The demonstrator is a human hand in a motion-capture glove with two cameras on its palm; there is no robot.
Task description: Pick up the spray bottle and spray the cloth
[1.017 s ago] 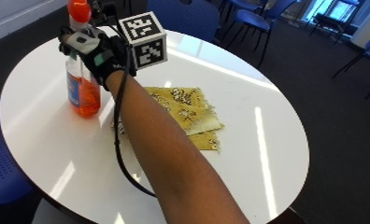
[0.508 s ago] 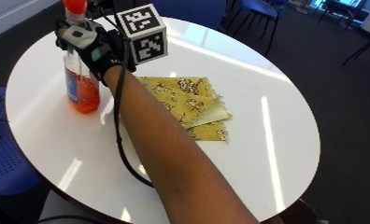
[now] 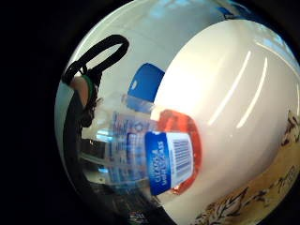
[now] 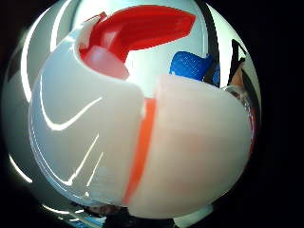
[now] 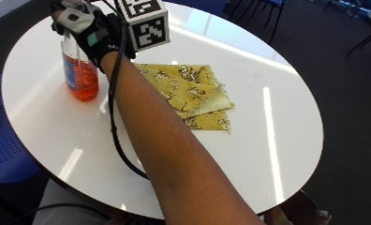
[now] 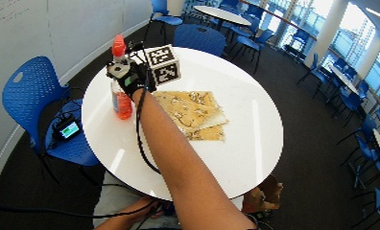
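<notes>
A clear spray bottle (image 5: pixel 79 77) with orange liquid, a blue label (image 3: pixel 164 161) and a red trigger (image 4: pixel 137 28) stands upright near the left edge of the round white table (image 5: pixel 279 140). My gloved right hand (image 5: pixel 95 35) is at its neck just under the spray head, with the fingers curled round it. The white spray head (image 4: pixel 118 137) fills the thumb side palm view. A yellow patterned cloth (image 5: pixel 185 89) lies folded flat in the middle of the table, to the right of the bottle; it also shows as the cloth (image 6: pixel 193 112) in the wide view.
A blue chair (image 6: pixel 30 96) stands just left of the table with a small device (image 6: pixel 67 129) on its seat. More blue chairs and tables stand farther back in the room. Bare tabletop lies in front of and to the right of the cloth.
The outside camera has shifted. The hand stays at the bottle's neck and the bottle still stands in the same spot on the table.
</notes>
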